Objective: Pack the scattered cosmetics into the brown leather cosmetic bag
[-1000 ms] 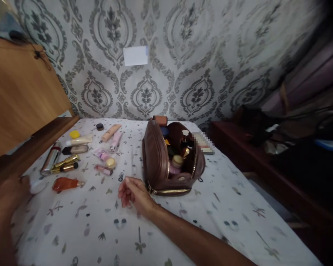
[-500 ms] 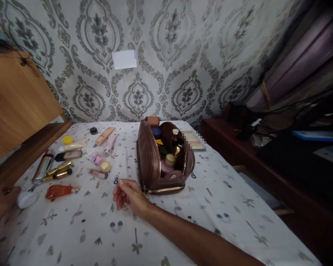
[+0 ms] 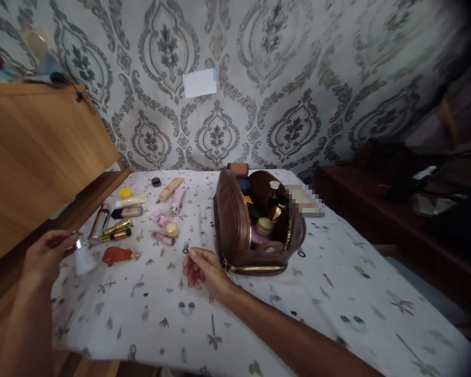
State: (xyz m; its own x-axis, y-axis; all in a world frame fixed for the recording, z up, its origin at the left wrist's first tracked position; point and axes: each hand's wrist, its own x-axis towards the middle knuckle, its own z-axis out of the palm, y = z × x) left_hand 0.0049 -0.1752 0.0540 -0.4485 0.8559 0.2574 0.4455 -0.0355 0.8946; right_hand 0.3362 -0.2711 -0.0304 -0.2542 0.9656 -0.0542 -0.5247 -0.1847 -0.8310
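Note:
At the left edge, my left hand (image 3: 49, 254) pinches a white flared item with a shiny silver neck (image 3: 85, 261), its wide end down over the cloth. What kind of item it is, I cannot make out. My right hand (image 3: 206, 272) rests on the cloth in front of a brown cosmetic bag (image 3: 235, 230), its fingers loosely curled and apart, with nothing seen in them. The unzipped bag stands upright, holding several containers, among them a pink jar with a pale gold lid (image 3: 264, 226). Nearest my left hand lies an orange perfume bottle (image 3: 118, 255).
Left of the bag lie a silver can (image 3: 99, 225), gold tubes (image 3: 118, 229), a foundation bottle (image 3: 127, 212), a peach tube (image 3: 170, 189), a pink tube (image 3: 178, 200) and a lip gloss (image 3: 163, 238). A pixelated palette (image 3: 304, 200) lies behind the bag. A wooden panel (image 3: 43, 146) borders the left.
My left hand has lifted the white flared item and turned it so its wide end points down. The view has swung left. My right hand stays beside the bag.

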